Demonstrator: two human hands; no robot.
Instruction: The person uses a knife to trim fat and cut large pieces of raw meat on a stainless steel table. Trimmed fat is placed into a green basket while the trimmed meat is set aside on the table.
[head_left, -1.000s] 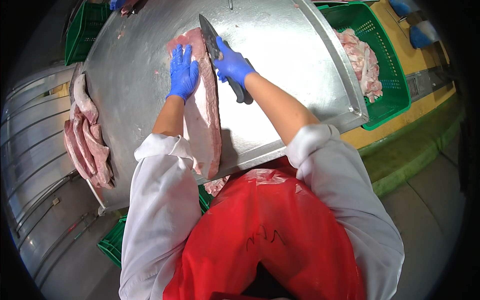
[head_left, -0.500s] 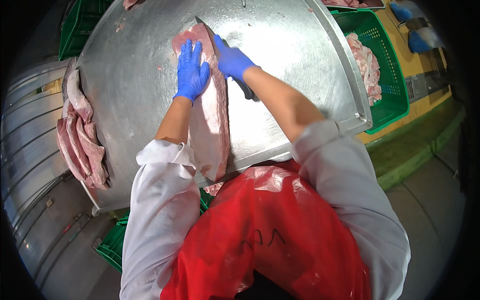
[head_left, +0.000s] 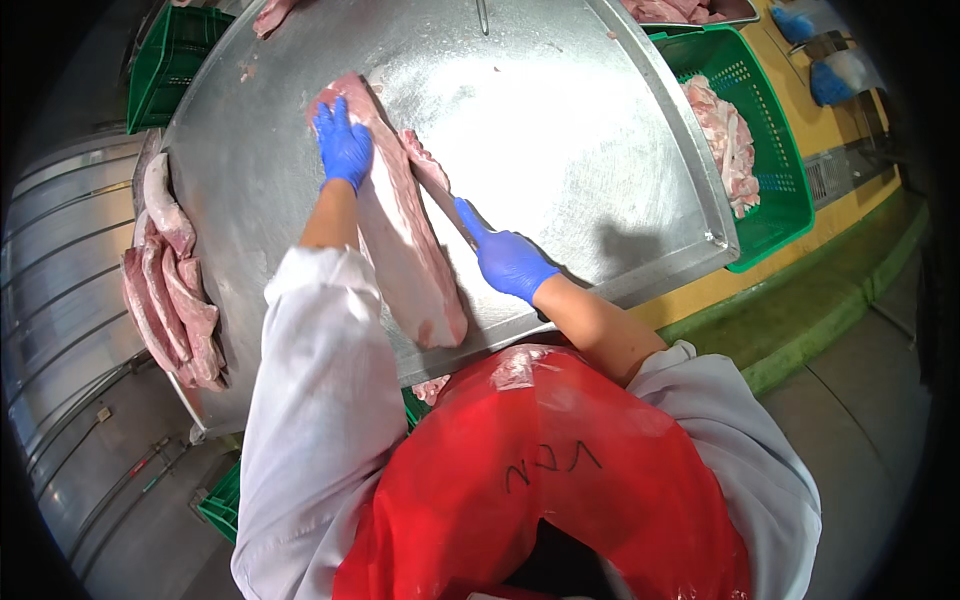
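A long slab of pale pink meat (head_left: pixel 400 250) lies lengthwise on the metal worktable (head_left: pixel 560 120). My left hand (head_left: pixel 342 150), in a blue glove, rests on the slab's far end with its fingers stretched out. To the right of the slab, my blue-gloved right hand (head_left: pixel 510 265) is closed round a knife (head_left: pixel 446 203), its forefinger laid along the top. The blade points away from me and to the left. A narrow strip of meat (head_left: pixel 424 157) lies at the blade's far part, apart from the slab at its near end; whether it is fully cut free I cannot tell.
Several meat strips (head_left: pixel 170 290) are heaped at the table's left edge. A green crate (head_left: pixel 790 180) with meat pieces (head_left: pixel 722 140) stands to the right, beside a raised table rim. Another green crate (head_left: pixel 170 70) is at the far left. More meat (head_left: pixel 272 15) lies at the far edge.
My right hand has drawn the knife back toward me, and a narrow strip now shows beside the slab. The slab's far end and my left hand have shifted left and slightly nearer.
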